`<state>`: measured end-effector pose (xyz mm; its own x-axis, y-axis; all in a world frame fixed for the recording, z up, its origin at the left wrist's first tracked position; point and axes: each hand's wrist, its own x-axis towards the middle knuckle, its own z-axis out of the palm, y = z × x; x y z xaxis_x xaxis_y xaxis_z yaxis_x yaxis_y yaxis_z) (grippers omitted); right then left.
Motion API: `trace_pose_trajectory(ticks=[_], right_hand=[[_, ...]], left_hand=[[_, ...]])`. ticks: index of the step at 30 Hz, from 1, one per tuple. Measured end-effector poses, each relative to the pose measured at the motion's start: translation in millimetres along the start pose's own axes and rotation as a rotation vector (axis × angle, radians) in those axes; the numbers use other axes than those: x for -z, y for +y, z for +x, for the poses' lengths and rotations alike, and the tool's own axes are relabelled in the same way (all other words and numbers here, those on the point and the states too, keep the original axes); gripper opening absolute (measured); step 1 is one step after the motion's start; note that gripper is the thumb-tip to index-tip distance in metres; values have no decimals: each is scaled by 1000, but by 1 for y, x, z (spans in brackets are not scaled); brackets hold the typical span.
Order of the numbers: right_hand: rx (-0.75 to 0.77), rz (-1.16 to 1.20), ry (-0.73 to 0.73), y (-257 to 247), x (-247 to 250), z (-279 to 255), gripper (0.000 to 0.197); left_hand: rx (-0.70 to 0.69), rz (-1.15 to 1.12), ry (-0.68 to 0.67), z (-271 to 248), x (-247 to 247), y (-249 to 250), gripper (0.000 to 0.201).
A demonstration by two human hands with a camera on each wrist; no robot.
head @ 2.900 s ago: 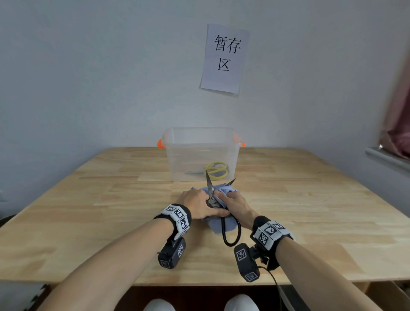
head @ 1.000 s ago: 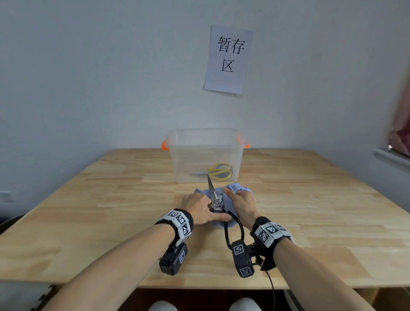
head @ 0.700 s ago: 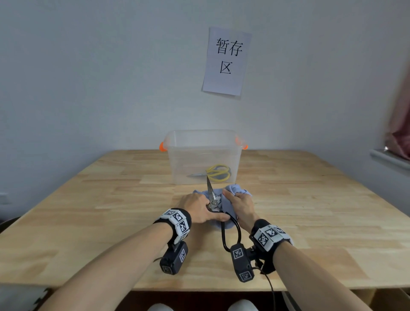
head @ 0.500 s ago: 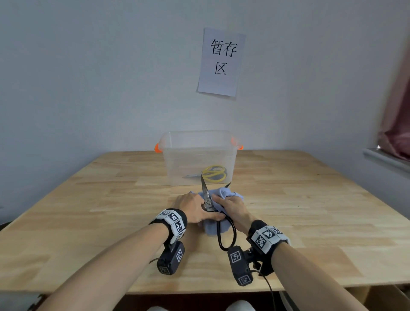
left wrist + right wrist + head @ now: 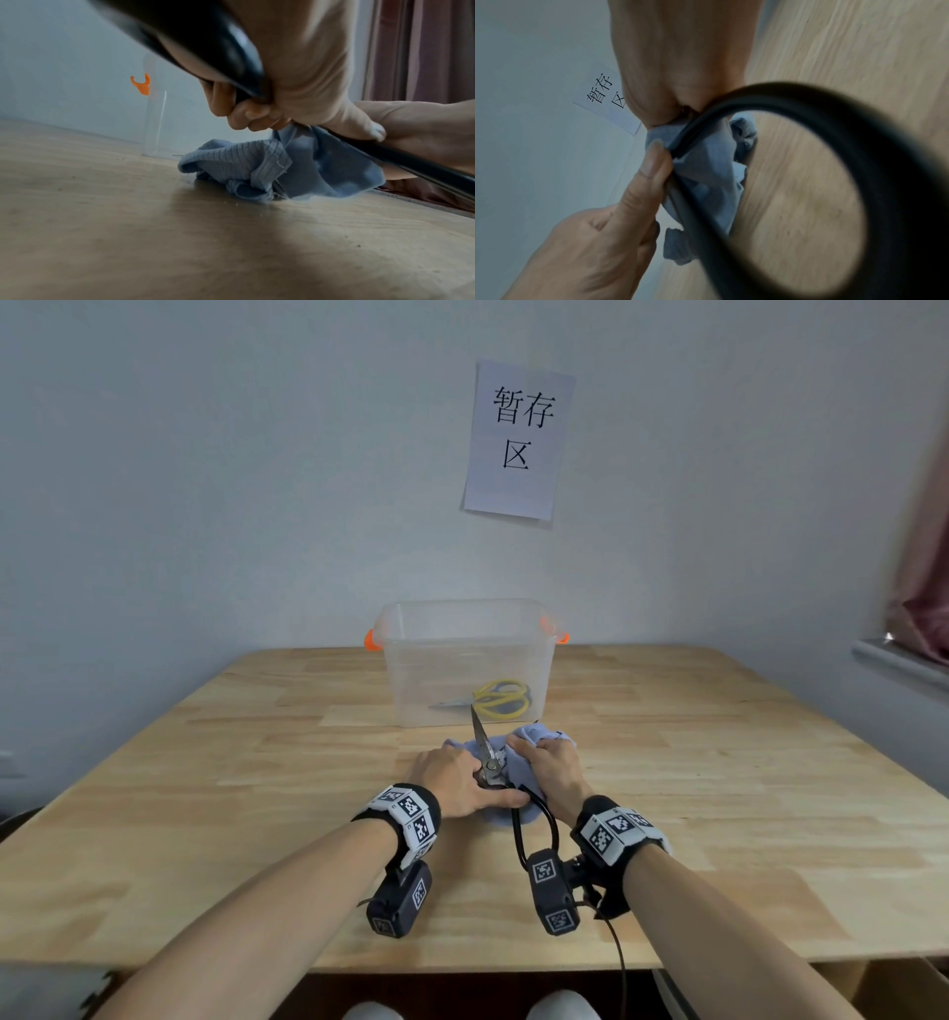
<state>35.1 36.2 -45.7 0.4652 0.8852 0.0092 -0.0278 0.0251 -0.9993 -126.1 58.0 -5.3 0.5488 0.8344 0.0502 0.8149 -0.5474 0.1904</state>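
Scissors: black-handled scissors (image 5: 488, 755) sit low over the table, at the middle of its near half. One bare blade points away from the person toward the bin and the handle loops point back at the body. Whether the blades are parted cannot be told, since the cloth covers the right side.
Left hand: the left hand (image 5: 452, 780) grips the scissors beside the pivot. Its fingers are curled round a black handle and its thumb lies along the handle stem.
Right hand: the right hand (image 5: 552, 770) clutches a bunch of the blue cloth in curled fingers. It holds the bunch against the right side of the scissors near the pivot.
Cloth: the blue cloth (image 5: 536, 733) is ribbed and crumpled. Part of it lies on the table under the scissors and part is gathered up in the right hand.
Table: the wooden table (image 5: 205, 788) carries everything, and both wrists are low above it.
Bin: a clear plastic bin (image 5: 462, 660) with orange latches and an open top stands just beyond the blade tip.
Inside the bin: yellow-handled scissors (image 5: 500, 698) lie flat on the bottom.
Wall: a paper sign (image 5: 516, 441) with printed characters hangs above the bin.
Right edge: a pinkish curtain (image 5: 924, 608) is blurred.
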Motion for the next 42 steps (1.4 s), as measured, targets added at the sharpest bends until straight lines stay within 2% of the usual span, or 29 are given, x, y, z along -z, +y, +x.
trace_pose_trajectory(ticks=[8,10,17,24,29,31,33,34,36,40,42], right_hand=[[-22,-48,26,1,6,8,49],[-14,-48,29,-3,8,6,43],[-24,-115,82,5,11,15,41],[0,-212,112,-17,6,4,46],[23,-223,168,-14,24,12,42],[1,-253,170,-10,35,15,38],[-27,-279,85,-9,41,17,31],[-58,-312,22,-13,42,12,27],[-159,-397,-127,-21,40,3,15],[-275,-430,-323,-37,30,-2,20],[-307,-471,-424,-49,26,-6,14]], left_hand=[[-23,18,-33,-10,6,-1,71],[-32,26,-41,-12,7,-1,70],[-35,-21,-52,-11,2,-7,72],[-39,-54,-45,-9,1,-10,81],[-41,-21,-70,-17,8,-15,73],[-26,-51,-44,-21,10,-18,62],[-23,-114,-11,-25,15,-20,49],[-16,-121,-2,-25,16,-21,49],[-1,-96,13,-23,16,-21,60],[14,-52,7,-14,13,-19,70],[6,-46,11,-14,16,-14,72]])
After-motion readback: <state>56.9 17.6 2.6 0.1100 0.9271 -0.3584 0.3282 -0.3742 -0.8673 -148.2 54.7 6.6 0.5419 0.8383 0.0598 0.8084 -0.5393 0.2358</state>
